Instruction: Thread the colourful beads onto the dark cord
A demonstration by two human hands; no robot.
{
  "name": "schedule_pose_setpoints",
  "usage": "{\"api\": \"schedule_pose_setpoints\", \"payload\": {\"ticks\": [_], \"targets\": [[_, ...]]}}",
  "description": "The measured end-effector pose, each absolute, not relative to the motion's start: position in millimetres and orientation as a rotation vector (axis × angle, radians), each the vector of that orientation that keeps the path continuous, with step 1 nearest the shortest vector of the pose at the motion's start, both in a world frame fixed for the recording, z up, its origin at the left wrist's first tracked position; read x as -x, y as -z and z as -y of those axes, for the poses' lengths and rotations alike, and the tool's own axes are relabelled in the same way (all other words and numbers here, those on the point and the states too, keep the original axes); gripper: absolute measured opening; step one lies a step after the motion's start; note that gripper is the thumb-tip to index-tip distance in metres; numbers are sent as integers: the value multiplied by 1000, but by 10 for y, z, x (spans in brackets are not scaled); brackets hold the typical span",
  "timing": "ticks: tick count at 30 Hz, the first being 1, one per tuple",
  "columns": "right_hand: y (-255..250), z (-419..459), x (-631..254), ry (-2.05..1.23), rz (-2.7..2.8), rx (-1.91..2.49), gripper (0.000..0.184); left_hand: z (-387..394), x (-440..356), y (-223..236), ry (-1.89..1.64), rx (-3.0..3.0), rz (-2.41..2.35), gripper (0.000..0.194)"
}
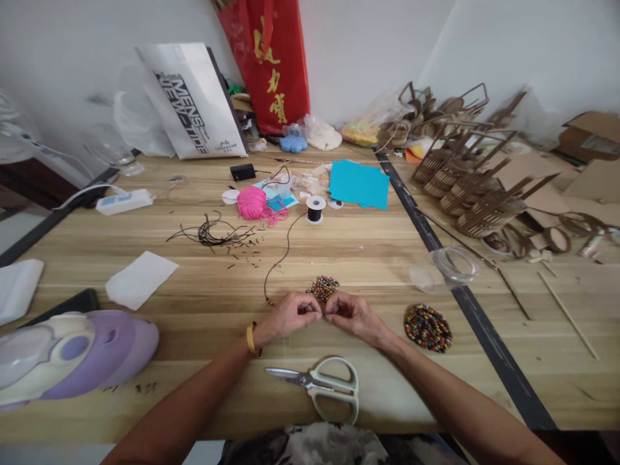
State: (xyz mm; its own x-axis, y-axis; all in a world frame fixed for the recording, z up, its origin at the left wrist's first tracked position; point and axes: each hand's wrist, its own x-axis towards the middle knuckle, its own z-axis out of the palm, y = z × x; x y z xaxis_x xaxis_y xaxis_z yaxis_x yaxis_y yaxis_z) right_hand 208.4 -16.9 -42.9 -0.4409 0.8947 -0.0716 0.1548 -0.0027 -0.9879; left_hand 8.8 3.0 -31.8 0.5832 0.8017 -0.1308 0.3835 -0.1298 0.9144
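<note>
My left hand (293,313) is closed in a pinch on a thin black cord (287,245), which runs back to a white spool (314,208) wound with black. A few small beads sit on this cord just left of the hand. Fingertip to fingertip with it, my right hand (353,316) pinches a tiny dark bead, mostly covered by the fingers. Right behind both hands lies a small heap of multicoloured beads (323,287). A coiled string of beads (428,328) rests right of my right wrist. Scissors (320,384) with pale handles lie partly open in front of me.
Black cord clippings (213,232), pink yarn (252,203) and blue sheets (359,185) lie farther back. White paper (141,279) and a purple-and-white appliance (82,355) are at left. Small woven baskets (475,194), a clear tubing coil (454,266) and a thin stick (568,314) occupy the right.
</note>
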Motion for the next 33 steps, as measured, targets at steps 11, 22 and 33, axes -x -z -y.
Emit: {"api": "schedule_pose_setpoints", "payload": {"ticks": [11,22,33], "targets": [[406,171,-2073,-1506,1635,1110,13,-22,-89,308,-487,-1738,-975,12],[395,174,-2064,-1508,1619,1110,15,-19,-92,309,-477,-1735,-975,12],[386,170,-2062,-1501,1625,1110,16,-21,-97,296,-457,-1752,-987,14]]}}
